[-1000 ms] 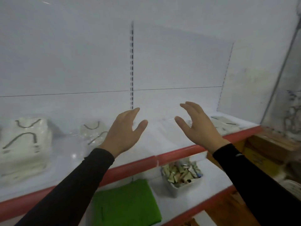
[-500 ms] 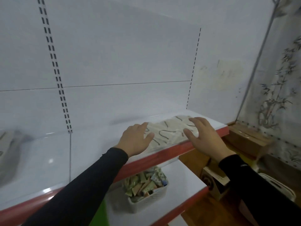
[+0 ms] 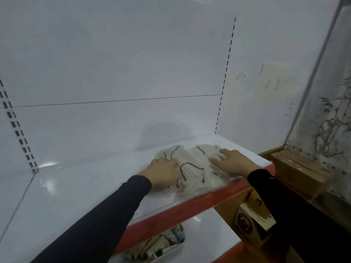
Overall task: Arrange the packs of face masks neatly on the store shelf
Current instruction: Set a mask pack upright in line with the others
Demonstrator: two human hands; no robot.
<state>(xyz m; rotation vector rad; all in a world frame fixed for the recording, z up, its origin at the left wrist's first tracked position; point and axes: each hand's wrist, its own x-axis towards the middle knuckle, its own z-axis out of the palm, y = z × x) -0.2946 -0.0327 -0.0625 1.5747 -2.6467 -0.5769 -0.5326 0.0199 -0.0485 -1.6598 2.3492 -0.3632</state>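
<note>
No legible text, label, brand or number; only faint, unreadable scribbles on the white side wall panel (image 3: 273,84).

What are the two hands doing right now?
Left hand: fingers curled around the near left edge of the face mask packs, gripping them.
Right hand: open, fingers lying flat on the packs.

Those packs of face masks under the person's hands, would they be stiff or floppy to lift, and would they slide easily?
The packs of face masks look soft: they lie flat with uneven, rumpled edges, so they would probably sag when lifted. Their clear wrap and the glossy white shelf suggest they would slide readily. Both the left hand and the right hand are on them, perhaps because loose packs shift apart.
</note>
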